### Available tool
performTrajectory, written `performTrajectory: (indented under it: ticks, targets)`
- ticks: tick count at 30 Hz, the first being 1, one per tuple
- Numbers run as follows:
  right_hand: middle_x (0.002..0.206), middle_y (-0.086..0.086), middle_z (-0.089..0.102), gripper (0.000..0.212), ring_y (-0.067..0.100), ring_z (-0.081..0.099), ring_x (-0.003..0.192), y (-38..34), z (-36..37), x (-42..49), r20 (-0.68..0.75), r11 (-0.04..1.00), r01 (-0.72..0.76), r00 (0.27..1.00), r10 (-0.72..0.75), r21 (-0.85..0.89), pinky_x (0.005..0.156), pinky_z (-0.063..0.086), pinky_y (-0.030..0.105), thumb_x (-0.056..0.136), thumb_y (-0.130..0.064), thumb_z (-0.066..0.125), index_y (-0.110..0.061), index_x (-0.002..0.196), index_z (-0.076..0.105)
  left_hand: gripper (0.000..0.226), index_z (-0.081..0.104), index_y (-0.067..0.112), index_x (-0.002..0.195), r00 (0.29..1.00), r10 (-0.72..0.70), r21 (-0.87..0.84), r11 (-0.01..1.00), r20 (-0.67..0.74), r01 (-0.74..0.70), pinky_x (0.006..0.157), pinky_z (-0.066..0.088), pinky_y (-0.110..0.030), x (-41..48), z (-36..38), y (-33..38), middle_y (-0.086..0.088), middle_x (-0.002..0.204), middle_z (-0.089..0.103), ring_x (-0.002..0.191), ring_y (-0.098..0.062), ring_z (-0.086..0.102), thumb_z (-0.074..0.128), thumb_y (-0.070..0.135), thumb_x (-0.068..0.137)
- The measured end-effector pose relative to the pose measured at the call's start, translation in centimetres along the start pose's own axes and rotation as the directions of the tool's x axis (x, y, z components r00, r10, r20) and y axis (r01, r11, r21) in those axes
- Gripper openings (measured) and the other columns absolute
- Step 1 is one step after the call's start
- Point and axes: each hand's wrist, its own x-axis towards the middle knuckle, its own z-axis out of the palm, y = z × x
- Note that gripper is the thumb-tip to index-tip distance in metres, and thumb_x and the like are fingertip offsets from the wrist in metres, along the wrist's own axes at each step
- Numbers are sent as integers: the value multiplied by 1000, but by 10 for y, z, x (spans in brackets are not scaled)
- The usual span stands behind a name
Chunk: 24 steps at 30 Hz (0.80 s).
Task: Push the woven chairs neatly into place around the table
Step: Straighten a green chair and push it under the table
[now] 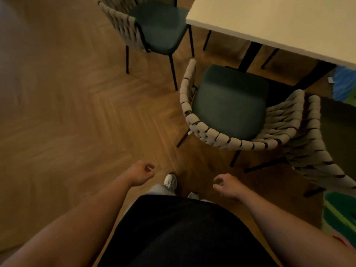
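Observation:
A woven chair (229, 106) with a green seat and a beige rope back stands just in front of me, its front edge near the white table (279, 24). Another woven chair (158, 27) stands at the table's left corner, pulled out and angled. A third woven chair back (316, 151) shows at the right, close beside the near chair. My left hand (141, 173) and my right hand (227, 185) hang in front of my body with fingers loosely curled, holding nothing and apart from every chair.
Herringbone wooden floor (77, 112) stretches to the left. The table's black legs (248, 56) stand behind the near chair. A green patterned rug (339, 214) lies at the right edge, and blue and green items (344, 85) sit under the table's right side. My shoes (170, 182) are below.

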Motion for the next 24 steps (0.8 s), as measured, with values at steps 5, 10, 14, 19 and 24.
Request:
performTrajectory:
  ticks: [5,10,14,19,24]
  targets:
    - [128,11,62,42,25,63,112,-31,-7,12,46,987,48,998,-42,-150,89,55,36,98,-31,58,-19,138,52,33,63,12,125,997,-38,-124,992,-71,29,88,56,-35,-13,-9,-36,-9,108,71,86,-20,70,61,18,93]
    - [132,10,60,42,26,60,117,-90,-23,44,44,976,84,996,-77,-201,92,54,37,98,-28,58,-18,139,52,34,64,12,125,990,-68,-186,982,-127,43,84,53,-30,6,-48,-65,-10,110,72,88,-20,69,63,18,92]
    - [129,8,62,42,25,62,113,-155,-33,75,40,973,80,997,-73,-217,88,56,35,98,-28,57,-18,138,53,33,64,12,125,991,-89,-227,972,-98,65,83,50,-28,33,-94,-85,-11,113,71,94,-22,68,62,17,92]
    - [118,5,63,40,21,64,101,-258,-48,111,34,977,94,995,-89,-191,79,54,32,98,-28,56,-16,137,54,33,63,12,126,994,-82,-228,972,-74,63,87,51,-31,65,-185,-107,-9,107,70,96,-23,67,60,17,94]
    - [124,8,66,40,26,65,109,-357,-68,147,-15,979,142,989,-146,-149,94,54,40,97,-28,58,-13,134,57,32,64,9,124,988,-97,-222,973,-116,70,72,48,-25,96,-287,-126,-3,89,69,84,-19,68,59,16,93]
